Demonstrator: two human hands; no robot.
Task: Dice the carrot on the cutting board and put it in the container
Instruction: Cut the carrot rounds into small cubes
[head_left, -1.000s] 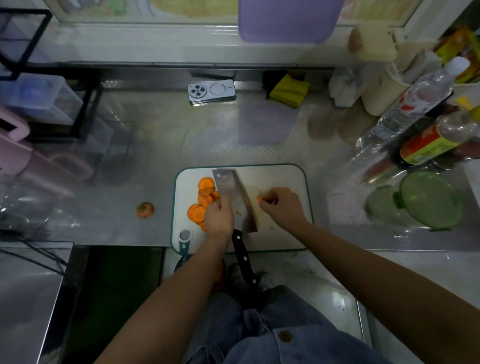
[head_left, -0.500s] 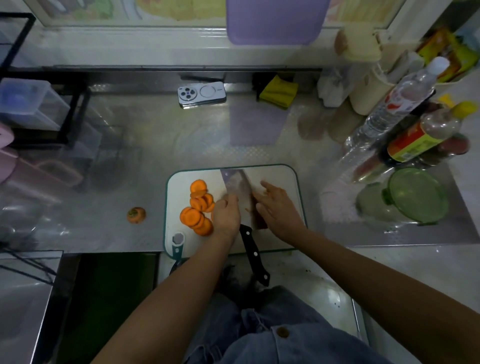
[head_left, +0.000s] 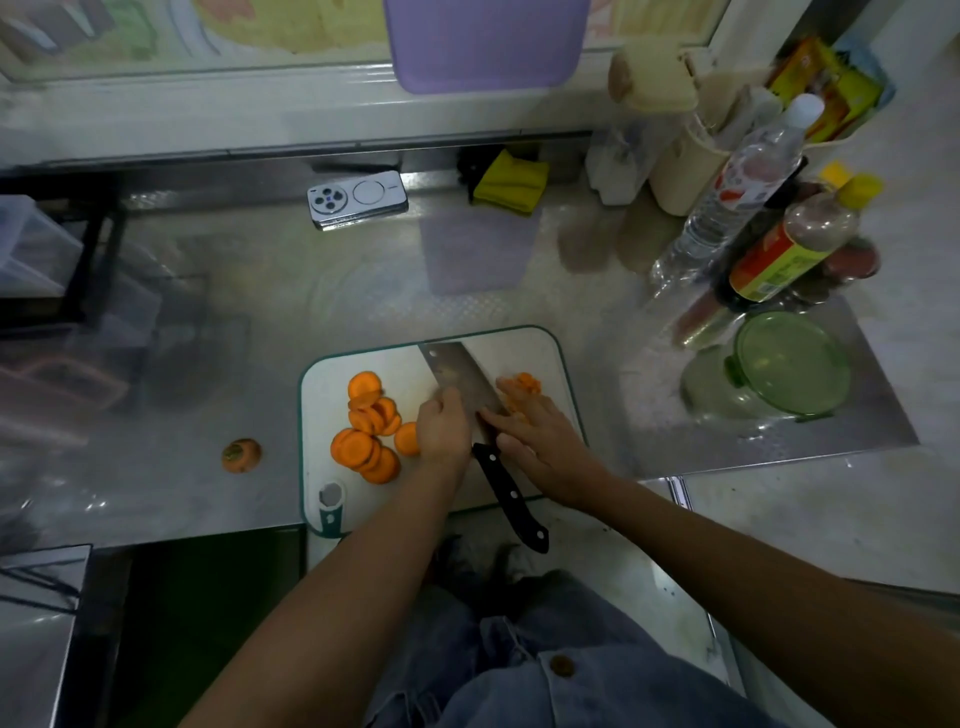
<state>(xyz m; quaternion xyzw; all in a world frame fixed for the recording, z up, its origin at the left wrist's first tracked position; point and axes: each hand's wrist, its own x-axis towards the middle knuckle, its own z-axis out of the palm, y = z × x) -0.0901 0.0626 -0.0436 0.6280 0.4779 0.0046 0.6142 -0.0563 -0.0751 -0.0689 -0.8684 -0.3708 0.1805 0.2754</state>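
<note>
A white cutting board (head_left: 519, 348) with a teal rim lies at the counter's front edge. Several round carrot slices (head_left: 370, 428) are piled on its left half. A cleaver (head_left: 454, 371) lies tilted across the board, its black handle (head_left: 511, 501) sticking out over the front edge with no hand on it. My left hand (head_left: 441, 431) grips the blade near its heel. My right hand (head_left: 543, 439) lies with straight fingers against the blade's right side, over a small pile of cut carrot pieces (head_left: 522, 387). A green lidded container (head_left: 789, 364) stands to the right of the board.
A carrot top (head_left: 240, 455) lies on the steel counter left of the board. At the back are a phone (head_left: 358, 200) and a yellow cloth (head_left: 511, 179). Bottles (head_left: 748, 182) crowd the right side above the container. A dark rack (head_left: 93, 249) stands at the left.
My right hand has gone from pinching a carrot piece to lying flat beside the blade. The cleaver's handle has swung to the right, and cut pieces now show at the blade's right.
</note>
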